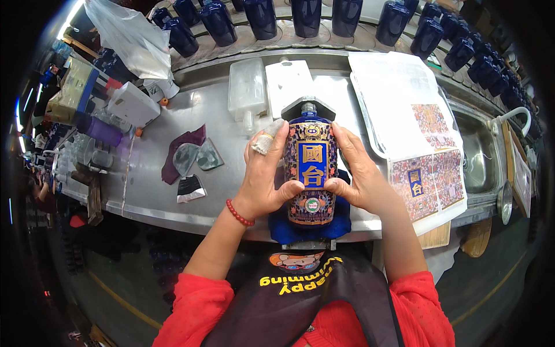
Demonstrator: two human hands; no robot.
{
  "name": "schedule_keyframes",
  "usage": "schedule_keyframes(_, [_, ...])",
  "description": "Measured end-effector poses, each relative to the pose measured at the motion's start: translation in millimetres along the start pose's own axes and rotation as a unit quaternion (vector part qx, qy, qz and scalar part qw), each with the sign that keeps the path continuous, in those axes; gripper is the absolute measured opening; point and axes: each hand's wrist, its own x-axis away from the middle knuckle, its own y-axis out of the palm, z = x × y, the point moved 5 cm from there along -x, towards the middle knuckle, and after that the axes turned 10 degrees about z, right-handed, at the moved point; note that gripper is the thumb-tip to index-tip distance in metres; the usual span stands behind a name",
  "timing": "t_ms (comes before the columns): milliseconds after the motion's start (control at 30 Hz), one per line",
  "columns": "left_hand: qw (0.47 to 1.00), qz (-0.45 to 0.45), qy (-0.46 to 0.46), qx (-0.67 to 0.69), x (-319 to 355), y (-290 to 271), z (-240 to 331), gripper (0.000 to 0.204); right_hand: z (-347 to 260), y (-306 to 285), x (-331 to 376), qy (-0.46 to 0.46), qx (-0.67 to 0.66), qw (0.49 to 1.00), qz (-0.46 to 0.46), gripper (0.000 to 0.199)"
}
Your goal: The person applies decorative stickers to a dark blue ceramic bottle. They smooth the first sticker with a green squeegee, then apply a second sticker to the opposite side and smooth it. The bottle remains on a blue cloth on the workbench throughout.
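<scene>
Steel worktop runs across the view, with a conveyor of dark blue bottles curving along its far edge and a sink at the right.

We note one blue ceramic bottle lying on its back on a blue cloth pad at the near edge of the worktop, neck pointing away into a grey notched holder. An ornate label with a blue centre panel covers its front.

Left hand: grip closed around the bottle's left flank, thumb pressed onto the lower label; taped fingertips reach up toward the shoulder. A red bead bracelet sits on the wrist.

Right hand: grip closed on the right flank, thumb on the label opposite the left thumb.

Beside the right hand, printed label sheets lie on a white tray. To the left lie a maroon rag, foil scraps and a clear plastic container.

Judgement: the hands appear to be smoothing the label onto the bottle. For a clean result we would press outward from the centre panel with both thumbs evenly, keep the neck seated in the holder so the body does not roll, and check that the label edges lie flat at the flanks, which the fingers hide from us.
</scene>
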Motion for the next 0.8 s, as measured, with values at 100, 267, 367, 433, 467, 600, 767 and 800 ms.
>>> schedule_keyframes(100, [1.000, -0.003, 0.002, -0.006, -1, 0, 2, 0.105, -3, -1, -2, -0.002, 0.005, 1.000, -0.002, 0.098])
schedule_keyframes(267, [1.000, -0.002, 0.004, -0.009, -2, 0, 0, 0.107, -2, -2, -4, -0.013, 0.008, 1.000, -0.009, 0.097])
schedule_keyframes(367, [1.000, 0.006, -0.001, 0.026, 2, -2, -5, 0.110, 2, -5, -1, -0.021, -0.013, 1.000, -0.009, 0.104])
schedule_keyframes(433, [0.998, -0.005, 0.038, 0.046, 4, -3, -5, 0.112, 5, -6, 5, -0.021, -0.004, 0.999, -0.032, 0.112])
schedule_keyframes(467, [0.997, -0.027, 0.066, 0.036, 5, -3, -4, 0.112, 7, -5, 9, -0.023, 0.011, 0.999, -0.047, 0.114])
schedule_keyframes(600, [0.992, -0.054, 0.110, 0.021, 7, -1, 1, 0.116, 9, -3, 17, -0.027, 0.038, 0.997, -0.061, 0.122])
schedule_keyframes(767, [0.989, -0.075, 0.126, -0.004, 4, -4, 2, 0.123, 10, -1, 16, -0.044, 0.020, 0.996, -0.073, 0.130])
schedule_keyframes(800, [0.989, -0.078, 0.129, -0.009, 4, -4, 2, 0.123, 10, -1, 16, -0.042, 0.022, 0.996, -0.076, 0.131])
